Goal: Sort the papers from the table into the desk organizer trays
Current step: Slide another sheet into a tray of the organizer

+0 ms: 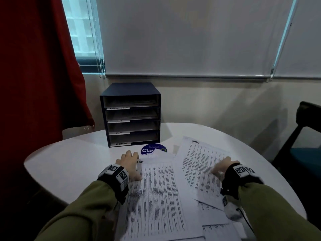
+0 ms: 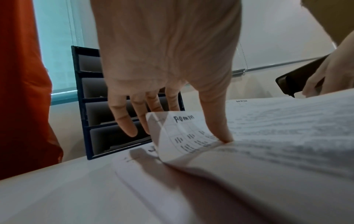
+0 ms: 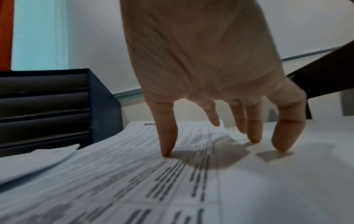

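A dark blue desk organizer (image 1: 132, 115) (image 2: 90, 106) (image 3: 101, 106) with four labelled trays stands at the back of the white round table (image 1: 69, 162); its bottom tray reads ADMIN. Two printed sheets marked ADMIN lie in front of it. My left hand (image 1: 129, 164) (image 2: 180, 136) is at the top left corner of the nearer sheet (image 1: 156, 188) (image 2: 287, 136). That corner is curled up, pinched between thumb and fingers. My right hand (image 1: 220, 167) (image 3: 210, 145) presses spread fingertips on the right sheet (image 1: 199, 164) (image 3: 153, 174) and on the table beside it.
More sheets (image 1: 213, 216) lie at the table's near right, with a small grey fuzzy object and cable (image 1: 232, 213) on them. A round blue sticker (image 1: 153, 150) sits before the organizer. A dark chair (image 1: 305, 136) stands at the right, a red curtain (image 1: 34, 66) at the left.
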`<act>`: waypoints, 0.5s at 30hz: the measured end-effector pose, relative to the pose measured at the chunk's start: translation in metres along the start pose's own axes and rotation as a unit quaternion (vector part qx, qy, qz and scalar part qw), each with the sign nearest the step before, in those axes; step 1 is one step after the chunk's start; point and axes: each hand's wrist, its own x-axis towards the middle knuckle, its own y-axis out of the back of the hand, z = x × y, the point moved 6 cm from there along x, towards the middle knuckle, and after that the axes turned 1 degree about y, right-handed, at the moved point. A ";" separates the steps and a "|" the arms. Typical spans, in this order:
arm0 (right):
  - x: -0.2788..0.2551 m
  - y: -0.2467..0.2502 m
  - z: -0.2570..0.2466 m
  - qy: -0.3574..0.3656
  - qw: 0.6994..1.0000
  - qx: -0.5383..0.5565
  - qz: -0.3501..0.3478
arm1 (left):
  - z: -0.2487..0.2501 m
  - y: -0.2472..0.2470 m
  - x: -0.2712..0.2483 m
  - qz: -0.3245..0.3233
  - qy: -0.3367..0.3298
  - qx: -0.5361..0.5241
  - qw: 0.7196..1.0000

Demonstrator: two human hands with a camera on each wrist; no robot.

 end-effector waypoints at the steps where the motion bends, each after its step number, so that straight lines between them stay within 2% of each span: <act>1: 0.006 0.000 0.002 -0.011 1.000 0.010 -0.011 | 0.000 0.001 -0.001 0.008 0.002 0.003 1.000; 5: 0.018 -0.008 0.003 -0.019 0.999 0.034 -0.003 | 0.001 0.003 -0.004 0.006 0.008 0.014 1.000; 7: 0.014 -0.010 0.000 0.002 1.000 0.023 0.018 | 0.001 0.004 -0.008 0.005 0.015 -0.005 1.000; 8: 0.012 -0.009 -0.002 0.018 0.999 0.011 0.027 | -0.001 0.005 -0.008 0.012 0.023 -0.026 0.999; 10: 0.015 -0.001 0.004 0.011 0.993 0.100 0.060 | -0.011 0.011 -0.008 0.041 0.058 -0.116 0.991; 13: 0.023 0.019 0.009 0.024 0.975 0.190 0.110 | -0.032 0.013 -0.004 0.055 0.099 -0.284 0.952; 15: 0.040 0.027 0.011 0.073 0.955 0.261 0.123 | -0.042 0.012 -0.001 0.042 0.104 -0.393 0.912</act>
